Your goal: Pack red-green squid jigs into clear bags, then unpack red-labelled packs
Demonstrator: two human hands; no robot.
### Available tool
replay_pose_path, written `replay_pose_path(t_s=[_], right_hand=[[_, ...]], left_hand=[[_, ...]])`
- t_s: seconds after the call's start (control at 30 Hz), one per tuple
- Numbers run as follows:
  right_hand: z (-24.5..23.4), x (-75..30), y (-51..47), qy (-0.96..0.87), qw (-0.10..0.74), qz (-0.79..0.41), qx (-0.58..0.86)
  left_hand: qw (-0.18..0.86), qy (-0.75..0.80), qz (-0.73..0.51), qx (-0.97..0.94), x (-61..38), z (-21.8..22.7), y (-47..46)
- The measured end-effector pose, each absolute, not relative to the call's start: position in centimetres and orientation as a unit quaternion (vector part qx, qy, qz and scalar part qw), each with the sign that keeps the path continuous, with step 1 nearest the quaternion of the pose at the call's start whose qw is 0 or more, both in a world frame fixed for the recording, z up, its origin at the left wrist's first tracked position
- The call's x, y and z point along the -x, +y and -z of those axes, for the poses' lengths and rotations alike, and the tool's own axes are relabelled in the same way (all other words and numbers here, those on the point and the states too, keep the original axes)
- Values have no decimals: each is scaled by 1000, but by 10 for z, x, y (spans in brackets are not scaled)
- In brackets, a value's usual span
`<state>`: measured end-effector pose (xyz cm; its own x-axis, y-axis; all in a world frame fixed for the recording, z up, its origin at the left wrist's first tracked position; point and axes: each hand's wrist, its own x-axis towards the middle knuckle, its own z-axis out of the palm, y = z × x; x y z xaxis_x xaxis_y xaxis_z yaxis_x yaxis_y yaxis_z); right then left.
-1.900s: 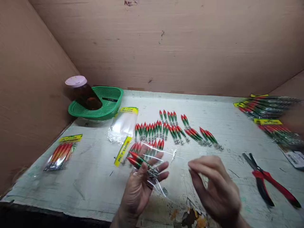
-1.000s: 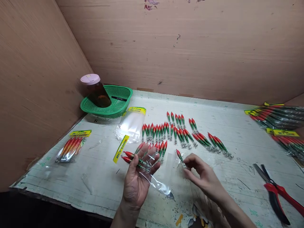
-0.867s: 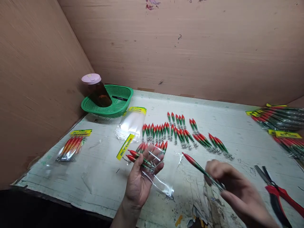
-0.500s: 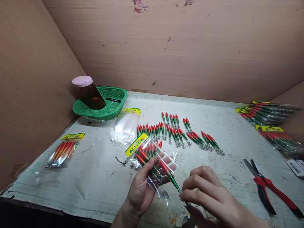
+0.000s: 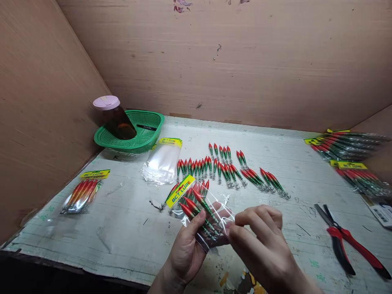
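Observation:
My left hand (image 5: 191, 249) grips a clear plastic bag (image 5: 223, 203) with a yellow "BCT LURE" header (image 5: 180, 191), thumb on top and fingers beneath. Inside the bag lie red-and-green fishing lures (image 5: 195, 209), red noses toward the header. A third lure (image 5: 204, 204) lies above them, its nose near the header and its tail toward my right hand. My right hand (image 5: 260, 237) is closed at the bag's open end, thumb and fingertips pinched together; what is between them is hidden.
Rows of similar lures (image 5: 225, 171) lie behind the bag. Left are empty header bags (image 5: 162, 161), a packed bag of orange lures (image 5: 82, 194) and a green basket (image 5: 143, 143) holding a lidded bottle (image 5: 118, 122). Right are pliers (image 5: 339, 232) and filled lure bags (image 5: 352, 173).
The lure that stuck out toward my right hand has slid into the bag, toward the header. My right hand has moved up and left to the bag's mouth.

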<state>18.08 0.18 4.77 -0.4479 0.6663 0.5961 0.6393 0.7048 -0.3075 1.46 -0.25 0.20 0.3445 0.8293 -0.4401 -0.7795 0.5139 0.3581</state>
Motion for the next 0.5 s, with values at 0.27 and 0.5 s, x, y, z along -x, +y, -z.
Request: replay_pose_path(t_s=[0.27, 0.5], right_hand=[[6, -165, 48, -824, 282, -197, 450], [55, -132, 54, -848, 182, -131, 480]], left_hand=[[731, 304, -610, -19, 38, -3, 2], [728, 274, -628, -18, 44, 4, 4]])
